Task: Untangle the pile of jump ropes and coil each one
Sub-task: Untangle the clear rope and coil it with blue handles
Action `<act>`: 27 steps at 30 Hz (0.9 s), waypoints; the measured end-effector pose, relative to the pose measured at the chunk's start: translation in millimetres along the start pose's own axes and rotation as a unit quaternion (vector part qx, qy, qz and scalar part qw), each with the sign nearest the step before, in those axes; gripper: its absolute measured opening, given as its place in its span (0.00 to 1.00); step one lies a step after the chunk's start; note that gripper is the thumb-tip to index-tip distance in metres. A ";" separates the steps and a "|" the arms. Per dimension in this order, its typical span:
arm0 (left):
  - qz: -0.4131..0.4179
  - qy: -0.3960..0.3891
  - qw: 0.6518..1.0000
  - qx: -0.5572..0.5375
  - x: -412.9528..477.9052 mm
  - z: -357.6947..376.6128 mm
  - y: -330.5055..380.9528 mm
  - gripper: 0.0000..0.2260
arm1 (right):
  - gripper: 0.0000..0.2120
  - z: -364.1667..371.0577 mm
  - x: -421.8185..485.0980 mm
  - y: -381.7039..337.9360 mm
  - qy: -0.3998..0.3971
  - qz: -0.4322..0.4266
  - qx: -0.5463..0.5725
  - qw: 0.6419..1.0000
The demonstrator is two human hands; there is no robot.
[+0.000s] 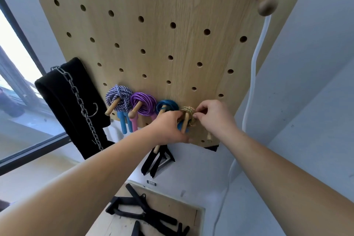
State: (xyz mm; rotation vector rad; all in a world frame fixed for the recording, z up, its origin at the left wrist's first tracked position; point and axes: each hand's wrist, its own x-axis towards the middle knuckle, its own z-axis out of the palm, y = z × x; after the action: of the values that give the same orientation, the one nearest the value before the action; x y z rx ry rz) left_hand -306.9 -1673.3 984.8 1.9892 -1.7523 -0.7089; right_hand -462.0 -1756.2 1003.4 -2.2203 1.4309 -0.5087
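Gym storage corner: left of the left grip point(169, 127), coiled jump ropes point(142, 104) hang on a pegboard point(172, 44) beside a chained belt point(63, 97); black handles point(141, 210) below.

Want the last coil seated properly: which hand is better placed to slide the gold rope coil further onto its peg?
Right. The right hand pinches the gold rope coil at its outer edge, beside the peg; the left hand grips lower, at the blue handles, likely steadying them.
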 end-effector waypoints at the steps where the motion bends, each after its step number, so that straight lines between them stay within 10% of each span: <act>1: -0.003 -0.008 1.000 -0.001 1.9 0.8 -0.5 0.23 | 0.01 1.0 -0.2 -1.1 -0.001 -0.001 -0.001 1.000; 12: -0.086 -0.021 0.975 -0.202 8.0 -6.6 10.7 0.16 | 0.05 12.0 5.8 -4.5 0.054 -0.026 -0.152 0.987; 27: -0.063 0.196 0.967 -0.151 -47.0 -15.1 1.1 0.13 | 0.03 -2.0 -43.0 -28.9 0.016 -0.057 0.027 0.998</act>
State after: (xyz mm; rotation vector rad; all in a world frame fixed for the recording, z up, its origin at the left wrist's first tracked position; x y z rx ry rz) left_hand -302.7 -1627.5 1002.8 1.8829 -1.2212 -0.5362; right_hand -458.4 -1706.6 1018.2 -2.2699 1.2956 -0.6166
